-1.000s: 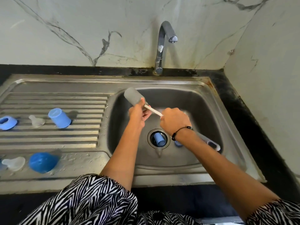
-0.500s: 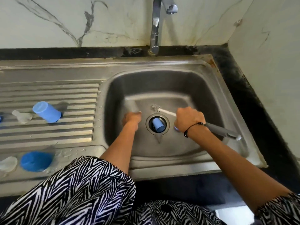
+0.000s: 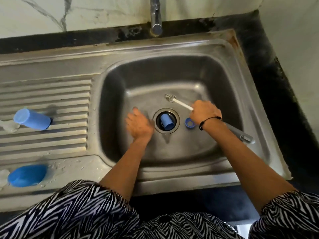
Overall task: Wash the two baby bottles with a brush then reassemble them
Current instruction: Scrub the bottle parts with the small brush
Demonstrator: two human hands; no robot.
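Observation:
My right hand (image 3: 205, 114) grips a bottle brush over the right side of the sink basin (image 3: 224, 94). The brush's bristled head (image 3: 170, 97) points left above the drain and its grey handle (image 3: 241, 136) sticks out behind my wrist. My left hand (image 3: 138, 125) is low in the basin, left of the drain and blurred by motion. The clear bottle body is not plainly visible there. A blue cup-shaped part (image 3: 166, 123) sits in the drain hole, with a blue screw ring (image 3: 189, 122) just right of it.
On the ribbed drainboard (image 3: 51, 144) at left lie a light blue cap (image 3: 32, 119), a darker blue dome cap (image 3: 27, 175) and two clear teats (image 3: 8, 125) (image 3: 3, 175). The tap (image 3: 156, 18) stands behind the basin. A marble wall closes the back and right.
The brush came out of the clear bottle. My left hand dropped with the bottle to the basin floor, and my right hand carried the brush to the right. The camera tilted further down.

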